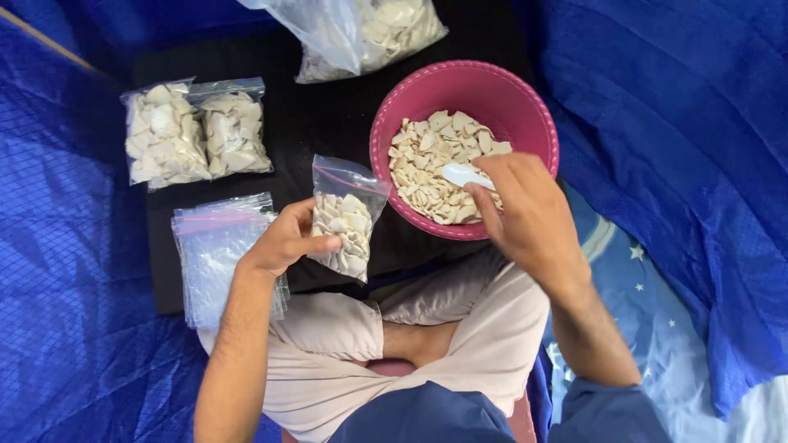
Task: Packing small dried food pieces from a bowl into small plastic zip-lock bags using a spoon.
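On a black mat (328, 123), the left hand (283, 239) grips a half-filled bag (345, 230); the right hand (525, 213) pinches a white scoop (462, 175) over the pink bowl (492, 90).

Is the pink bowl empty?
No, the pink bowl holds a pile of pale chips, with the right hand over it.

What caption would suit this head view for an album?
Left hand holds a part-filled zip bag; right hand dips a white scoop into a pink bowl.

Pink bowl (525, 98) of cream-white chips (427, 168), white scoop (464, 175), black mat (320, 115), blue tarp (673, 123).
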